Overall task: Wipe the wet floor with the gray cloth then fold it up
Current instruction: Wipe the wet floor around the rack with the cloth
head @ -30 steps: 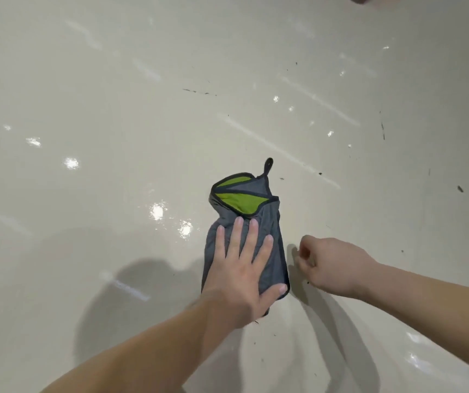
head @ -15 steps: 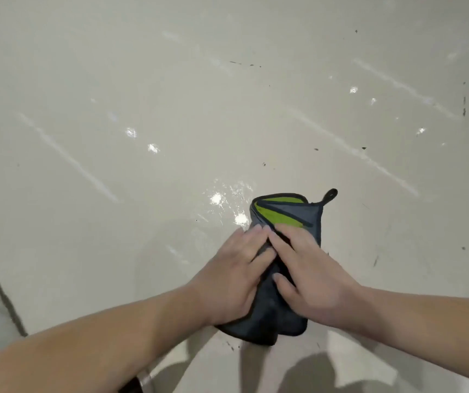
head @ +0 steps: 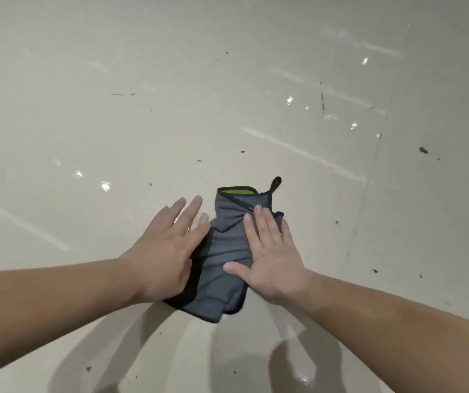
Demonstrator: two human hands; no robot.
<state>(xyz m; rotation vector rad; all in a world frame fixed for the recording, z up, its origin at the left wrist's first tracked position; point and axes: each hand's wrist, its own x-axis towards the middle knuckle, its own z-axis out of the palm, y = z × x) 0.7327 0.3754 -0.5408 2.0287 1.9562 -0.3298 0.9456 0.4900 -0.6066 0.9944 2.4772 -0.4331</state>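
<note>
Here the gray fabric cloth with dark binding point(head: 225, 256) lies on the floor just below the middle of the view, folded into a narrow bundle running from six to twelve o'clock. A strip of its lime-green inner face point(head: 234, 191) shows at the twelve o'clock end, and a small dark hanging loop point(head: 276, 184) sticks out at one o'clock.

The right hand point(head: 273, 251) lies flat on the cloth's three o'clock side, fingers straight and together, thumb spread across the fabric, gripping nothing. The left hand point(head: 165, 253) is at nine o'clock with straight, spread fingers; its palm covers the cloth's edge and its fingers reach over bare floor toward eleven o'clock. Whether it presses down cannot be told.

The fold looks loose. The layers at the six o'clock end are offset, and a crease bunches under the right fingertips, so the bundle may well spring open or skew once the hands lift. The glossy beige floor point(head: 114, 109) could also let the cloth slide under a sideways push, and the dark specks scattered about could stick to damp fabric.

Room is generous: nothing stands near the cloth in any direction. Bright glints lie at ten and two o'clock, and a thin seam line runs down the floor around three o'clock, well apart from the cloth.
</note>
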